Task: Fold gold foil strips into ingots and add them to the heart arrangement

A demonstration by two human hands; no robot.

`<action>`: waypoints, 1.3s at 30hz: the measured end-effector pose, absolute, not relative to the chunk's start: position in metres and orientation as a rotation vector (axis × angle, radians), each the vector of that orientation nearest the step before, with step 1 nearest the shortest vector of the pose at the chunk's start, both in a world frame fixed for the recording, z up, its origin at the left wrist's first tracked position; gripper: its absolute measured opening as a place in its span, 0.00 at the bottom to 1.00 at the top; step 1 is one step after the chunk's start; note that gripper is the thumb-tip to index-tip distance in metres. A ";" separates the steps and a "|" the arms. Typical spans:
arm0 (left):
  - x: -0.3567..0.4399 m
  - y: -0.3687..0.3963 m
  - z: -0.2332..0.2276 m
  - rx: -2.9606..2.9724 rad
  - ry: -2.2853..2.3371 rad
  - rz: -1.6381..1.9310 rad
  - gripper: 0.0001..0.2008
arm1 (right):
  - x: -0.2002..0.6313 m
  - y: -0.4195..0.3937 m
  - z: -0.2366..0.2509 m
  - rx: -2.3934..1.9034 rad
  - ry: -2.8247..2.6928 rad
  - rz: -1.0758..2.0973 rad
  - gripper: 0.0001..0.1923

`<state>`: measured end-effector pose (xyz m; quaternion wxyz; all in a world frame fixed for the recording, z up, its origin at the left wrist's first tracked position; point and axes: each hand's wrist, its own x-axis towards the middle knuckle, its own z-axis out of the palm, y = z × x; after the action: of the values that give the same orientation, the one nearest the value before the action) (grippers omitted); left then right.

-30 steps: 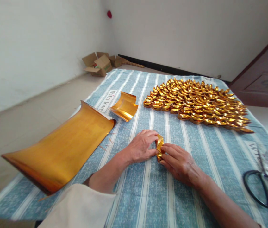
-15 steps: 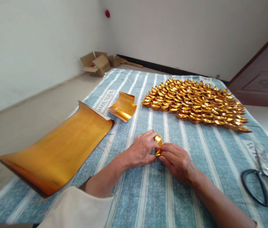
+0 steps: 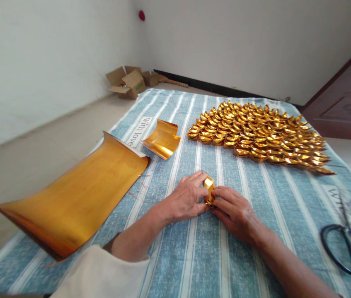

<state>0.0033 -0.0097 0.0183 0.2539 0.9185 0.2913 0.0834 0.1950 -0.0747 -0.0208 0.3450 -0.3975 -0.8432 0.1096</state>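
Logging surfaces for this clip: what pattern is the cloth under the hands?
The cloth is blue with white lengthwise stripes, clearest in the head view.

Black scissors (image 3: 340,250), cardboard boxes (image 3: 127,82) (on the floor), wooden door (image 3: 346,105)

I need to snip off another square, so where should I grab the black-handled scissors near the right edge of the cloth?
Take the scissors by the black handle loop that faces the person, coming in from the near right. The loop lies flat and open on the striped cloth; the blades point away toward the far right and run partly out of view, so keep fingers off that end.
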 end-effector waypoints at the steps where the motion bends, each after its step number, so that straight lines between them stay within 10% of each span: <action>1: 0.003 -0.010 0.018 2.495 0.797 0.221 0.06 | 0.194 -0.075 -0.020 -1.034 -2.177 0.289 0.07; 39: 0.003 -0.009 0.017 2.416 0.809 0.248 0.04 | 0.188 -0.072 -0.029 -1.294 -2.021 0.429 0.09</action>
<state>0.0031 -0.0094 0.0166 0.2869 0.9041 0.3027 0.0929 0.1876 -0.0720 -0.0293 0.3444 -0.4983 -0.7783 0.1652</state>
